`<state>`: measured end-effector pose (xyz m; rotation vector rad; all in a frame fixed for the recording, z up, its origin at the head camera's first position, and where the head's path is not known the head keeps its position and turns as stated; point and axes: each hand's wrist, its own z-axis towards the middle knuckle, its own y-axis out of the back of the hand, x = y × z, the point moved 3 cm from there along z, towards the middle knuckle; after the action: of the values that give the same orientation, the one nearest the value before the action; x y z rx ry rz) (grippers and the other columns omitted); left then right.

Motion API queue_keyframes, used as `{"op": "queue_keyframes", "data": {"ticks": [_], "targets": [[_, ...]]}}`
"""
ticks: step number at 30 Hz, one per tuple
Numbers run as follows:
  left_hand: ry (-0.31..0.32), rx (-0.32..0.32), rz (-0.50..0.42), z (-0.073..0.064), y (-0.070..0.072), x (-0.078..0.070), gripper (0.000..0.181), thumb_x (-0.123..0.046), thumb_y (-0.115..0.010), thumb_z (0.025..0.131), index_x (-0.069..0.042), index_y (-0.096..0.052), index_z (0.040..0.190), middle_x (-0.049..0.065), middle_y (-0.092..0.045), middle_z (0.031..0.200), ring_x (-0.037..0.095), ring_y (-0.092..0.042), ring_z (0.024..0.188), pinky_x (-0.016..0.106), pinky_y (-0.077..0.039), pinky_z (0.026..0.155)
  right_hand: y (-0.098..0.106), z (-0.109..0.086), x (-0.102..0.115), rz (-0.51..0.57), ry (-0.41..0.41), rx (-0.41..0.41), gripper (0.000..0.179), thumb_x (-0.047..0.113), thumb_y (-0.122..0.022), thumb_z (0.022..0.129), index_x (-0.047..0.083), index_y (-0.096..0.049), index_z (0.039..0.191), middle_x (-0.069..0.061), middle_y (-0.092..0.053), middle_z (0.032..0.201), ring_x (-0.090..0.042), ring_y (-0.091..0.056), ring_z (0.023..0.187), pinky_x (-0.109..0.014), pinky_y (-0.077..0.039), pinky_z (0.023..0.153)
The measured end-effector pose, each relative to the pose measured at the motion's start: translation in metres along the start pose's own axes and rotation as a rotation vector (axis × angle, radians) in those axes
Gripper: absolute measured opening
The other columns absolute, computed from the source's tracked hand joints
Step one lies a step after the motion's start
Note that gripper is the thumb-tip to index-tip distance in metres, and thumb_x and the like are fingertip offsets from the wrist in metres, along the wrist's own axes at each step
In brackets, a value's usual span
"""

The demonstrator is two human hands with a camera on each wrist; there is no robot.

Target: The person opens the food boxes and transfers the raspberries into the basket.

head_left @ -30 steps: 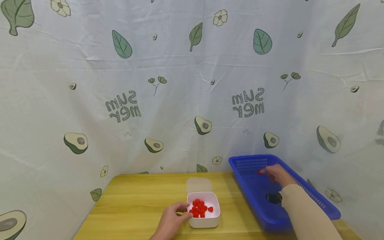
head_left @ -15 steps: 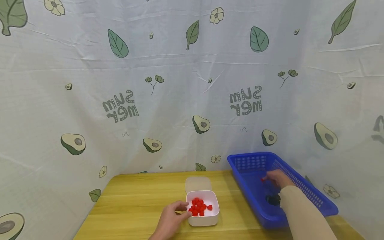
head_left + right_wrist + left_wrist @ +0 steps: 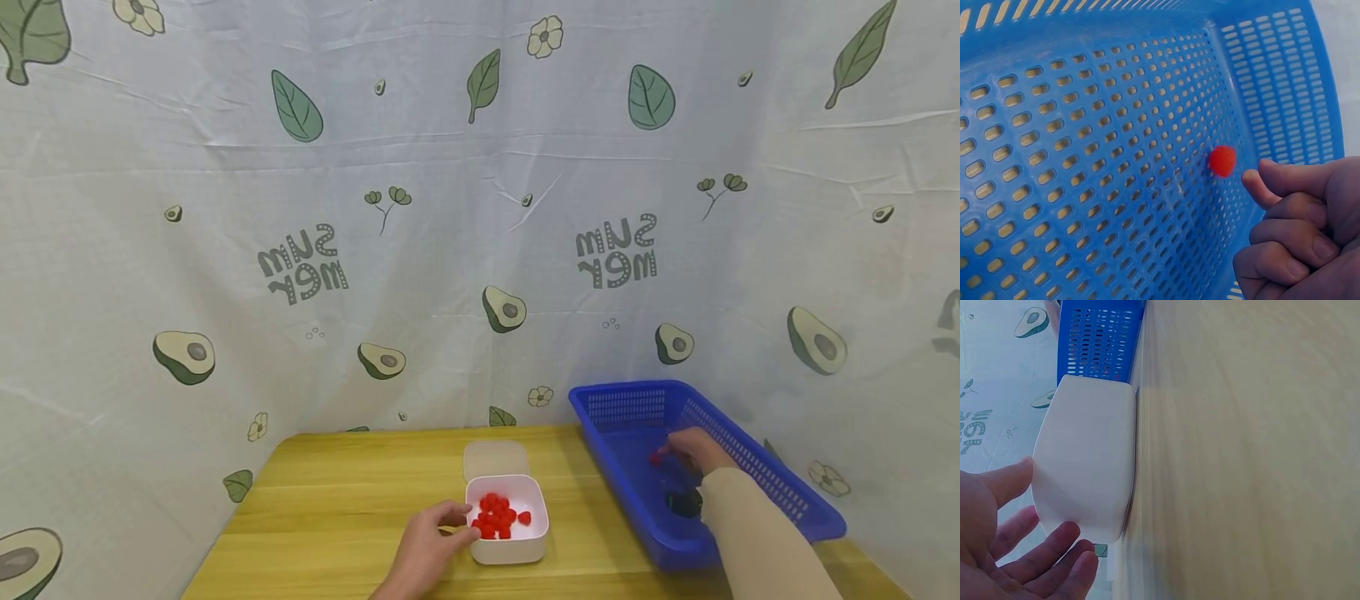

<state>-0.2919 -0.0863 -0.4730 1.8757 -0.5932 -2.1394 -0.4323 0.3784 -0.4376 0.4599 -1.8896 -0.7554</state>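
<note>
while the right hand is curled round nothing, red piece just off its fingertips, inside blue basket

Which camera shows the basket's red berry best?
Right wrist: the red berry appears largest there, slightly blurred. The head view shows it tiny beside the right hand; the left wrist view doesn't clearly show it.

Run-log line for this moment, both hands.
left hand: touching pale box; right hand: over blue basket, holding nothing; red piece: apart from fingertips
</note>
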Motion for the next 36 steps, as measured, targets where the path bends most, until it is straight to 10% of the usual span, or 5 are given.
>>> {"op": "queue_keyframes", "data": {"ticks": [10,28,33,36], "targets": [[0.013,0.010,-0.023,0.003,0.000,-0.002,0.035,-0.029,-0.081,0.086,-0.011,-0.072,0.114,0.004,-0.072,0.108,0.020,-0.063,0.099,0.044,-0.058,0.088,0.009,-0.020,0.021,-0.044,0.111,-0.004,0.029,0.015,-0.063,0.092,-0.005,-0.049,0.076,-0.014,-0.053,0.070,-0.033,-0.058,0.075,-0.043,-0.054,0.076],[0.018,0.015,-0.035,0.001,-0.001,0.003,0.035,-0.027,-0.081,0.086,-0.008,-0.073,0.114,0.005,-0.072,0.107,0.022,-0.064,0.096,0.043,-0.058,0.085,-0.002,-0.055,0.075,0.112,0.299,0.074,0.041,0.023,-0.068,0.091,0.016,-0.041,0.061,0.007,-0.031,0.049,-0.008,-0.028,0.044,-0.024,-0.026,0.044],[0.028,0.016,-0.039,0.003,-0.001,0.003,0.035,-0.030,-0.080,0.086,-0.010,-0.072,0.114,0.003,-0.072,0.107,0.020,-0.063,0.095,0.043,-0.058,0.085,-0.004,-0.066,0.090,0.204,0.355,0.137,0.015,0.022,-0.071,0.091,0.007,-0.068,0.089,0.008,-0.031,0.050,-0.007,-0.026,0.045,-0.024,-0.025,0.045],[0.031,0.022,-0.036,0.003,-0.001,0.004,0.035,-0.029,-0.080,0.086,-0.010,-0.072,0.114,0.004,-0.072,0.107,0.020,-0.063,0.095,0.043,-0.058,0.085,-0.007,-0.075,0.098,0.225,0.391,0.192,0.031,0.022,-0.070,0.092,-0.004,-0.069,0.108,0.008,-0.032,0.051,-0.008,-0.026,0.046,-0.024,-0.025,0.045]]}}
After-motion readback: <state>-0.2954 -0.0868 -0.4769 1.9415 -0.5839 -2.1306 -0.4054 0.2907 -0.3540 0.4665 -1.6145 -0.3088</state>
